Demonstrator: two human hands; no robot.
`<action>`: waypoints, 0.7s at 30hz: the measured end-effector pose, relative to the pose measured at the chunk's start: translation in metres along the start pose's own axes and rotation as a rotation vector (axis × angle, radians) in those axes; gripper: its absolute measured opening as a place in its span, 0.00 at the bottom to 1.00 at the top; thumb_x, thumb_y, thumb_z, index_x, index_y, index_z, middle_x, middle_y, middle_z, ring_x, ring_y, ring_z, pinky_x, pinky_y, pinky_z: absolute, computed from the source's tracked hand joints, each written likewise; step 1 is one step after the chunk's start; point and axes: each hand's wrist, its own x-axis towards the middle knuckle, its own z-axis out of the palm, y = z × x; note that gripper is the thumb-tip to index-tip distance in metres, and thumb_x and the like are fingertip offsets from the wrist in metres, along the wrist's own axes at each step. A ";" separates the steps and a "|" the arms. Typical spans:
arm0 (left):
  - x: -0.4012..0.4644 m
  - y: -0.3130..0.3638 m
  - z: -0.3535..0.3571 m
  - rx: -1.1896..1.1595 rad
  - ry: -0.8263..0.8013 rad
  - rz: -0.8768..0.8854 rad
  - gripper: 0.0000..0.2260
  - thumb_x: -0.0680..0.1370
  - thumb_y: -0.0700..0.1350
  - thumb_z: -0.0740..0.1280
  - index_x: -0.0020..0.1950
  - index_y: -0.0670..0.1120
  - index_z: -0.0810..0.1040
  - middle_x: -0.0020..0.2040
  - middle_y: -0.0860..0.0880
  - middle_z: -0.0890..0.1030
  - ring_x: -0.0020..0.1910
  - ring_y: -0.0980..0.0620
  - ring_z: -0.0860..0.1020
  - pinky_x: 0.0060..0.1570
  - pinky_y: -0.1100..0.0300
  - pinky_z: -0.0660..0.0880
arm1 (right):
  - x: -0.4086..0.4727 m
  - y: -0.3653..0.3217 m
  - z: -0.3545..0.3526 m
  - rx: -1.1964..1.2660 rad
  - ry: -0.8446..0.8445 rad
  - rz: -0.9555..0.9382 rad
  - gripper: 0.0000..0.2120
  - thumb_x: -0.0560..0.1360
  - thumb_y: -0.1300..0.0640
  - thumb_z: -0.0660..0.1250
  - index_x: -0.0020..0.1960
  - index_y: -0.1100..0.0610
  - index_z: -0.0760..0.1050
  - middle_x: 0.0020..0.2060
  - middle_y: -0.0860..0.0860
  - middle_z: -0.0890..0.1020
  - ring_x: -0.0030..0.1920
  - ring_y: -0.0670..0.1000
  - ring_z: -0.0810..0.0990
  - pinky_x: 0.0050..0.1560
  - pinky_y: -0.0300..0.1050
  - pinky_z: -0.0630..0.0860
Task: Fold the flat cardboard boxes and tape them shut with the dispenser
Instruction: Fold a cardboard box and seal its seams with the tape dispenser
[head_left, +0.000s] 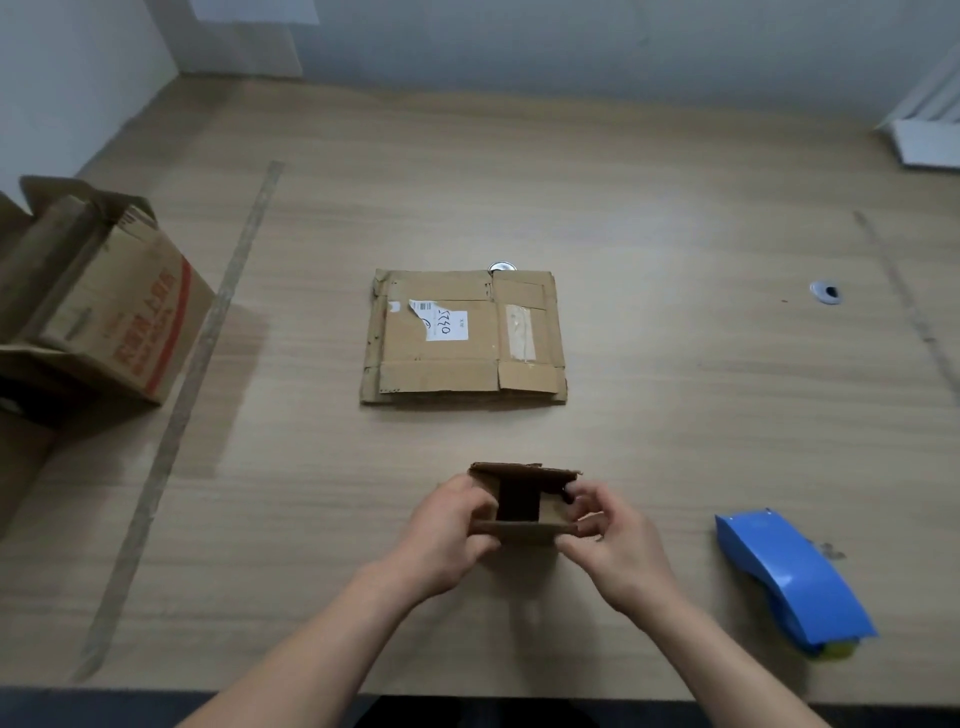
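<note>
Two hands are working a small box (522, 512) at the near edge of the desk (649, 208), one on each side so the cardboard walls are kept square while the flaps are brought in. The left hand (449, 530) is curling round the left side, its fingers wrapped over the wall and pressing a flap inward; the right hand (602, 525) is pinching the right wall between thumb and fingertips, steadying the opposite edge. The opening is facing up toward the camera, dark inside, with the far flap standing up and the near flap lying across the front, so the box looks only partly closed and not yet taped. A blue tape dispenser (789, 579) is lying just to the right, within easy reach of the right hand, probably parked there for the sealing step. Farther back, in the middle of the desk, a flat box (462, 338) with a white label is waiting, still unfolded. At the left edge a big open carton (104, 301) is tipped on its side.
</note>
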 end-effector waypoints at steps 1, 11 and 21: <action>0.000 0.001 0.001 -0.018 0.050 -0.023 0.16 0.71 0.46 0.77 0.54 0.50 0.76 0.50 0.55 0.73 0.50 0.52 0.74 0.48 0.65 0.68 | 0.000 -0.002 0.000 -0.020 0.051 0.002 0.29 0.68 0.66 0.78 0.61 0.44 0.72 0.44 0.49 0.80 0.37 0.43 0.80 0.42 0.35 0.78; 0.006 0.000 0.009 0.018 0.276 -0.024 0.32 0.67 0.51 0.79 0.70 0.53 0.74 0.57 0.50 0.63 0.48 0.51 0.69 0.53 0.53 0.76 | 0.013 -0.005 0.006 -0.631 0.029 -0.117 0.24 0.74 0.45 0.72 0.69 0.41 0.74 0.59 0.47 0.70 0.62 0.51 0.70 0.58 0.45 0.73; 0.019 -0.009 0.032 0.115 0.143 0.217 0.18 0.81 0.53 0.58 0.69 0.49 0.74 0.79 0.47 0.62 0.74 0.32 0.62 0.70 0.39 0.65 | 0.022 0.031 0.008 -0.175 -0.081 -0.130 0.25 0.77 0.56 0.74 0.72 0.48 0.74 0.79 0.48 0.63 0.72 0.36 0.57 0.64 0.17 0.49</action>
